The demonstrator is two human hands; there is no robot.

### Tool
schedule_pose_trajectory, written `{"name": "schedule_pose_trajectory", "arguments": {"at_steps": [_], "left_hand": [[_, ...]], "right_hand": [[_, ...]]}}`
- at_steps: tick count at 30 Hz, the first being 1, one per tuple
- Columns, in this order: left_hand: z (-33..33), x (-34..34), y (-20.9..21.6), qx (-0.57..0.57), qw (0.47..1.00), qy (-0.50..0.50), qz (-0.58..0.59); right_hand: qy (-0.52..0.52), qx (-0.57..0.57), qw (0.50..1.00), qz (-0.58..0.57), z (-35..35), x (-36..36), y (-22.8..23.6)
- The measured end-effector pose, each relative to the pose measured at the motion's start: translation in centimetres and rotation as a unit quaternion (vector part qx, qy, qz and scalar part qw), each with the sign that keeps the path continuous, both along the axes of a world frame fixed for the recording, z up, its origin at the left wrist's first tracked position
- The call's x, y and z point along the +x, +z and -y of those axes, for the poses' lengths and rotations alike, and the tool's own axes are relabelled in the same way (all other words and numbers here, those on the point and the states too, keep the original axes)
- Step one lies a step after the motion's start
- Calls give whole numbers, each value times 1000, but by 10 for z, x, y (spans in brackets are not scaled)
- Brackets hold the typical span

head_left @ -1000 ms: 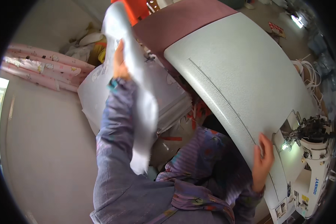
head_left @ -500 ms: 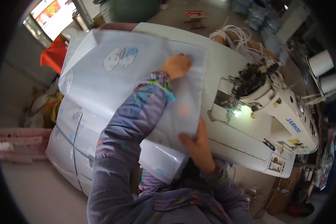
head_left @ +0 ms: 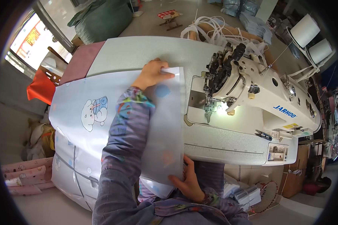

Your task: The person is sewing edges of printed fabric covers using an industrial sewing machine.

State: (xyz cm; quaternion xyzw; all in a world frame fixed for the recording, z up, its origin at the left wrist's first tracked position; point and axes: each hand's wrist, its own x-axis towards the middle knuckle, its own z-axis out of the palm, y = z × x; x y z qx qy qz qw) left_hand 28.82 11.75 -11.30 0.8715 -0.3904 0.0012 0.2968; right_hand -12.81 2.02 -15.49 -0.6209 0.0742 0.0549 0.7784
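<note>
A pale grey-blue sheet (head_left: 127, 116) with cartoon prints lies over the left part of the sewing table; I cannot tell if it is cloth or film. Its straight right edge runs near to far, left of the white sewing machine (head_left: 266, 99), apart from the lit needle area. My left hand (head_left: 152, 75) is closed on the sheet's far edge near the corner, thumb on top and fingers at the edge. My right hand (head_left: 187, 182) pinches the near end of the right edge, thumb above, its other fingers partly hidden beneath.
The pale sewing table (head_left: 139, 50) has a ruler strip along its front. Small snips (head_left: 263, 135) lie by a parts tray (head_left: 277, 153). Thread cones (head_left: 305, 30) stand at right. White straps (head_left: 210, 28) pile behind the machine. A strapped printed bundle (head_left: 77, 168) sits below left.
The sheet has come nearer to me, baring more of the table's far side, and its raised far-left fold lies down. My left hand has gone to the far edge. The view has shifted.
</note>
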Motion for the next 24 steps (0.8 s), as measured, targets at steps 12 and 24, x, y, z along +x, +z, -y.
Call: {"name": "schedule_pose_trajectory", "arguments": {"at_steps": [12,24], "left_hand": [[-5,10,3,-17,981,2,-194],[-8,-17,-9,-36,999,8,-3]], "right_hand": [[14,-58,997,39,2,17,15],[9,-43,999,-12,-8,4,3]]}}
